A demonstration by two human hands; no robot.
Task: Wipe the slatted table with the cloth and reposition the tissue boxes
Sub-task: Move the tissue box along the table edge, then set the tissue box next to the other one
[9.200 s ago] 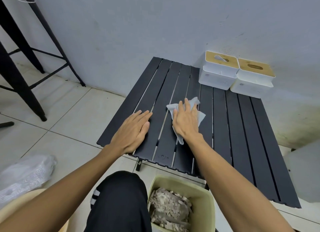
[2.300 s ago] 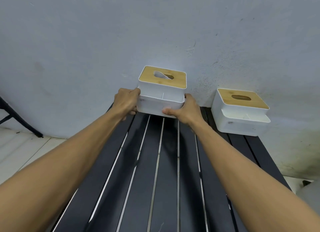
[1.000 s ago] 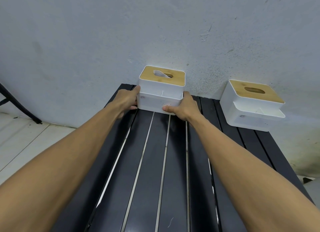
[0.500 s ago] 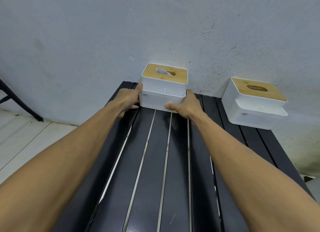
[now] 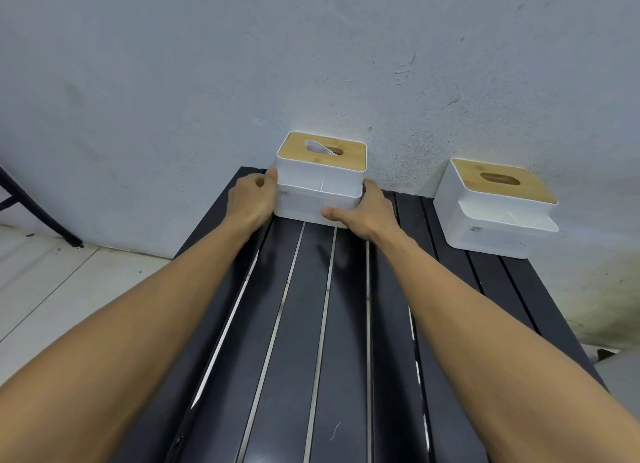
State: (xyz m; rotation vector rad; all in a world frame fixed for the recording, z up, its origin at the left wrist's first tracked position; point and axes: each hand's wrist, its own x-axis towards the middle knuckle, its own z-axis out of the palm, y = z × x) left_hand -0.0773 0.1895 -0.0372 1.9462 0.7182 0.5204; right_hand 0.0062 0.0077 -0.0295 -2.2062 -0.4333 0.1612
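Left hand (image 5: 251,199): I see it gripping tissue box (image 5: 320,182), left side.
Right hand (image 5: 367,213): gripping right side.
Writing: too small to read.

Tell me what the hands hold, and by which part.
The tissue box with a tissue sticking out: left hand grips its left side, right hand its lower right corner.

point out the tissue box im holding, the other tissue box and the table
held tissue box (image 5: 320,175), head view, white front wall
other tissue box (image 5: 491,234), head view, white lower front wall
slatted table (image 5: 299,324), head view, bare dark slat
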